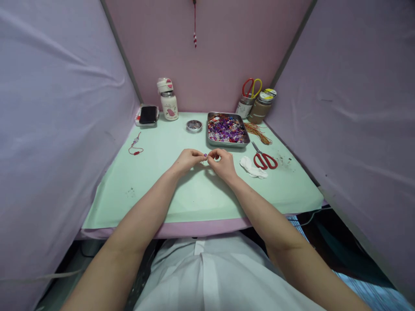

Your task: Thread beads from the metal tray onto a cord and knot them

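Observation:
Both hands meet over the middle of the pale green table [162, 194]. My left hand [188, 160] pinches a small purple bead [205, 154] at its fingertips. My right hand [222, 164] is closed in a pinch right beside it, fingertips almost touching the left's; a thin thread seems to run between them but is too fine to make out. Just behind the hands stands a metal tray [211, 139] full of purple, red and pale beads.
Red-handled scissors [265, 159] and a white tissue [253, 168] lie right of my hands, gold cord [259, 131] behind them. At the back stand jars with scissors [251, 97], a small bottle [168, 101], a phone [148, 115] and a round tin [194, 125]. A red cord piece [135, 147] lies left.

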`<state>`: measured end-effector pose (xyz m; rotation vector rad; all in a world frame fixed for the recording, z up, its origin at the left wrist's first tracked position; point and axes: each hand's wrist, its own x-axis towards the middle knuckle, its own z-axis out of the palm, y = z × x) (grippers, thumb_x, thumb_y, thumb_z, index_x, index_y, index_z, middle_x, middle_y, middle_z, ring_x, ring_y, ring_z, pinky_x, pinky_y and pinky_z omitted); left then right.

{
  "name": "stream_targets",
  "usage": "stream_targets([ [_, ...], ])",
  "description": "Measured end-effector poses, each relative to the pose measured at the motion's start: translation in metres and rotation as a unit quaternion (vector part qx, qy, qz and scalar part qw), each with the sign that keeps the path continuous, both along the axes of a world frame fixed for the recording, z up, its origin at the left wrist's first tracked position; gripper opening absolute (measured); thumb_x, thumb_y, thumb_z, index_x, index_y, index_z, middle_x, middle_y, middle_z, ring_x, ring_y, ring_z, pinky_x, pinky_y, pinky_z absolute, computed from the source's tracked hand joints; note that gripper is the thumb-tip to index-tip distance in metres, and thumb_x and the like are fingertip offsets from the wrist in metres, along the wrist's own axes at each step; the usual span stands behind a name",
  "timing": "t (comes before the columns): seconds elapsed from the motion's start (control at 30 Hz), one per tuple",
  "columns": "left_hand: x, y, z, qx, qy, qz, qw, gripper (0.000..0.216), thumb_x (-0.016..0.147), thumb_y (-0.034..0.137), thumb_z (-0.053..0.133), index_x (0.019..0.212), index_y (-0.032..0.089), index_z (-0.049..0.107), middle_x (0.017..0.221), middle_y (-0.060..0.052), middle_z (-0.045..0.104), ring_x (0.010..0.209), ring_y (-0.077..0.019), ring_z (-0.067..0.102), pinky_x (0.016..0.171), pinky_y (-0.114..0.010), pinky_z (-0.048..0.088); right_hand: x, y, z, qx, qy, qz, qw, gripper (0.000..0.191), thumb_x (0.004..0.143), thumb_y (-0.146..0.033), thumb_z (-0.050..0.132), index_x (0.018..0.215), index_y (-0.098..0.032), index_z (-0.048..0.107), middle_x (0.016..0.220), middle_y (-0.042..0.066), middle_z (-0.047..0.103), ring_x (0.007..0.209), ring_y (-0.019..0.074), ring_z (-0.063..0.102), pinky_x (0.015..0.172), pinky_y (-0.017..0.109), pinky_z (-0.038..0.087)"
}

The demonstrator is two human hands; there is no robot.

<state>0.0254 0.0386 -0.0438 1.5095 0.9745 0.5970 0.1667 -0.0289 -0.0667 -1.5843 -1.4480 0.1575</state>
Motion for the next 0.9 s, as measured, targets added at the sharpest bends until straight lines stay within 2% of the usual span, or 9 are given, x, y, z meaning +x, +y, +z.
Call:
stream_targets([
  [0.2,0.000,0.001,-0.002,0.007,0.009,-0.008,1.000,0.019,0.067,0.028,0.070,0.075,0.011,0.070,0.071,-0.008,0.067,0.062,-0.0131,0.059,0.059,-0.026,0.039,0.001,0.000,0.000,-0.007,-0.007,-0.002,1.000,0.007,0.075,-0.022,0.058,0.068,-0.022,0.059,0.070,-0.001,0.067,0.069,0.0162,0.056,0.080,0.035,0.039],
  [0.4,0.001,-0.002,0.002,0.012,0.022,0.001,1.000,0.016,0.066,0.025,0.069,0.074,0.011,0.071,0.070,-0.008,0.067,0.063,-0.0138,0.059,0.057,-0.025,0.038,-0.002,0.001,-0.002,-0.011,-0.007,0.004,1.000,0.008,0.076,-0.024,0.058,0.068,-0.022,0.060,0.070,-0.001,0.066,0.070,0.0164,0.056,0.080,0.034,0.039],
  [0.5,0.001,-0.001,0.002,0.006,0.023,0.002,1.000,0.017,0.066,0.026,0.070,0.075,0.011,0.071,0.069,-0.008,0.067,0.062,-0.0140,0.059,0.056,-0.026,0.037,0.003,0.001,0.002,-0.019,-0.004,0.006,1.000,0.006,0.076,-0.026,0.059,0.075,-0.022,0.064,0.075,-0.001,0.068,0.073,0.0170,0.058,0.081,0.034,0.040],
  [0.57,0.000,0.001,0.001,0.002,0.025,0.000,1.000,0.021,0.065,0.029,0.072,0.076,0.012,0.071,0.069,-0.008,0.067,0.062,-0.0143,0.059,0.055,-0.026,0.036,0.018,-0.002,0.009,-0.036,-0.002,-0.002,0.999,0.012,0.076,-0.028,0.060,0.084,-0.023,0.067,0.081,0.000,0.070,0.077,0.0178,0.060,0.082,0.035,0.040],
  [0.63,0.000,0.002,-0.001,0.002,0.032,0.001,0.999,0.024,0.064,0.032,0.073,0.077,0.012,0.071,0.070,-0.008,0.067,0.061,-0.0140,0.058,0.055,-0.026,0.036,0.043,-0.005,0.016,-0.082,-0.005,-0.039,0.996,0.016,0.077,-0.029,0.058,0.088,-0.023,0.068,0.087,0.002,0.071,0.080,0.0191,0.061,0.081,0.035,0.041],
  [0.73,-0.001,0.003,-0.001,0.008,0.037,0.003,0.999,0.026,0.063,0.033,0.073,0.078,0.012,0.071,0.070,-0.008,0.066,0.059,-0.0132,0.056,0.055,-0.027,0.036,0.091,-0.011,0.018,-0.181,-0.035,-0.146,0.972,0.018,0.078,-0.030,0.056,0.087,-0.023,0.071,0.090,0.003,0.072,0.087,0.0230,0.061,0.082,0.037,0.039],
  [0.83,-0.001,0.002,0.001,0.008,0.042,0.004,0.999,0.026,0.064,0.033,0.073,0.079,0.012,0.072,0.071,-0.008,0.066,0.060,-0.0133,0.054,0.055,-0.027,0.036,0.125,-0.010,0.010,-0.240,-0.047,-0.243,0.939,0.020,0.079,-0.030,0.056,0.087,-0.024,0.073,0.096,0.006,0.073,0.095,0.0259,0.061,0.085,0.039,0.037],
  [0.9,-0.001,0.002,0.001,0.010,0.044,0.005,0.999,0.025,0.064,0.033,0.073,0.078,0.013,0.071,0.071,-0.008,0.065,0.059,-0.0127,0.053,0.056,-0.028,0.035,0.134,-0.006,0.002,-0.255,-0.046,-0.269,0.928,0.020,0.079,-0.030,0.056,0.089,-0.025,0.074,0.099,0.006,0.072,0.098,0.0261,0.060,0.088,0.040,0.035],
])
